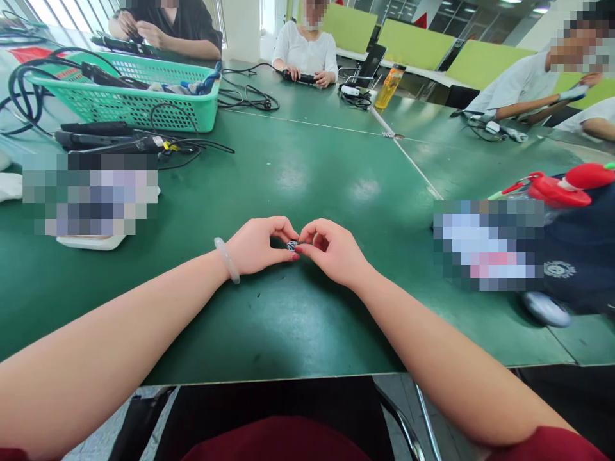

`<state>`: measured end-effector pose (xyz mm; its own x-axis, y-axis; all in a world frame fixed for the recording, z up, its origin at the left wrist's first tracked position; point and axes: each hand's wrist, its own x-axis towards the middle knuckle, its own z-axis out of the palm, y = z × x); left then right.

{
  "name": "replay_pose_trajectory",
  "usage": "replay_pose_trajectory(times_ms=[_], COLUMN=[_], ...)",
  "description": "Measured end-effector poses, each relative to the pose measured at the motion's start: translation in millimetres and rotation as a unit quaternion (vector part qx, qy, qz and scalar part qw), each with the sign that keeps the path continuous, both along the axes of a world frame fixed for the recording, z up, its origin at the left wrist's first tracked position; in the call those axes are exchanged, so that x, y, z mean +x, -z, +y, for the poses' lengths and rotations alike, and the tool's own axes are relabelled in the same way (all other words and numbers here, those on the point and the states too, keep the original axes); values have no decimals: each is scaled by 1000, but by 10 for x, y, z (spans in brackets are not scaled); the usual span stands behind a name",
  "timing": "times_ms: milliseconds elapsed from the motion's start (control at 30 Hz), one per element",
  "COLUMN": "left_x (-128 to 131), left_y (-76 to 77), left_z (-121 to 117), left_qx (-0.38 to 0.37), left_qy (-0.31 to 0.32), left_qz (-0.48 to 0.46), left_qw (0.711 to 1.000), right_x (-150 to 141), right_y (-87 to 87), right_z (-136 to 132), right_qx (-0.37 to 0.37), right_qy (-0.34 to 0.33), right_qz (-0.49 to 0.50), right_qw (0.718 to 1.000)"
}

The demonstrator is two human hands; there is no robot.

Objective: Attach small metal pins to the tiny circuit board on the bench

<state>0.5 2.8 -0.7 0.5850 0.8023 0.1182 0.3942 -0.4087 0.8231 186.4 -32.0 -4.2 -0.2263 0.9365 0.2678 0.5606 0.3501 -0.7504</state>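
Note:
Between the fingertips of both hands is a tiny dark part with light marks [292, 245], just above the green table [298, 320]. Its kind is too small to make out. My left hand [259, 243], with a pale bangle [227, 260] at the wrist, pinches it from the left between thumb and forefinger. From the right, my right hand [334, 250] closes thumb and forefinger on the same part, its fingertips meeting those of the left. The other fingers of both hands are curled, and the palms are hidden.
A green plastic basket [144, 105] with cables stands back left. In front of it lie black devices [110, 137] with cords. A dark bag [576, 243] and a computer mouse [546, 309] are at the right. A yellow bottle [389, 86] stands farther back; several people sit around the table.

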Motion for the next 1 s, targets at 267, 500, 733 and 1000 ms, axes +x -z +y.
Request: replay_pose_trajectory(times_ms=[267,500,733,1000], left_x=[-16,-28,-5,9], left_y=[34,50,27,-4], left_z=[81,98,78,49], left_qx=[32,26,2,-60], left_qy=[-120,-159,-133,-72], left_qz=[37,56,27,-40], left_qw=[992,985,991,995], right_x=[23,-51,-32,-19], right_y=[55,176,108,73], right_z=[10,28,15,-25], right_qx=[41,93,123,153], right_qy=[-15,-58,-13,42], right_qz=[-102,-258,-181,-90], right_qw=[994,960,976,983])
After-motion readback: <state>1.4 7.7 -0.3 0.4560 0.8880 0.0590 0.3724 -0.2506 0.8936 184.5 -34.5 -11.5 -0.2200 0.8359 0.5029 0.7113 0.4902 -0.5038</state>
